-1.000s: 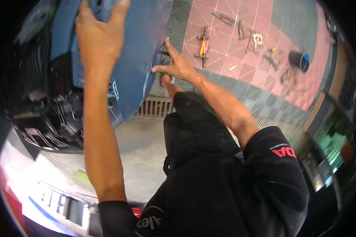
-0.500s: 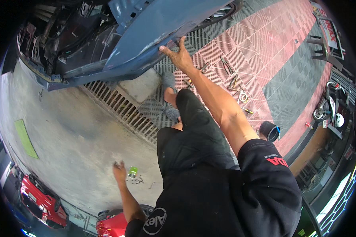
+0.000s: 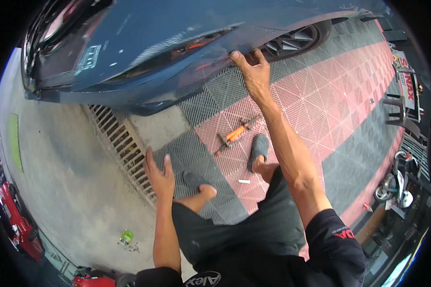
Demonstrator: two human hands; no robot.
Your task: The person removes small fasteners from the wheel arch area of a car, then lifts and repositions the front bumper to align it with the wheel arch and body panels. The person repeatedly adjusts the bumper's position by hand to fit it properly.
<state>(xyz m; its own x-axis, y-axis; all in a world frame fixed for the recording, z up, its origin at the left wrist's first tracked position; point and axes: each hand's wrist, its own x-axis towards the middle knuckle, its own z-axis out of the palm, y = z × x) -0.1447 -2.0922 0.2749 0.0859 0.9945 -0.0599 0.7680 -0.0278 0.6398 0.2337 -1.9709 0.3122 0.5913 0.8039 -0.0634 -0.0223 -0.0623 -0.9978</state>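
Note:
My right hand (image 3: 255, 76) is at the lower edge of a dark blue car's front bumper (image 3: 203, 67), beside the wheel (image 3: 294, 42). Its thumb rests on the painted side, and its bent fingers seem hooked at the wheel-arch edge. Away from the car, my left hand (image 3: 160, 179) hangs over the floor near the drain grate, fingers spread and holding nothing. Above the bumper, a glossy headlight (image 3: 191, 45) is set into the bodywork. Between my feet and the car lies a long tool with an orange middle and dark ends (image 3: 235, 133).
A slotted drain grate (image 3: 122, 143) runs beside a concrete slab (image 3: 160, 126). Grey and red plastic tiles (image 3: 311, 95) cover the floor at right. A green can (image 3: 126, 237) stands among small bits at lower left. A white strip (image 3: 244, 181) lies near my feet. A motorcycle (image 3: 392, 186) stands far right.
My left hand has come up toward the grate. My right hand has shifted right along the bumper to the wheel. The open bay and scattered pliers no longer show; smooth bodywork and the orange tool do.

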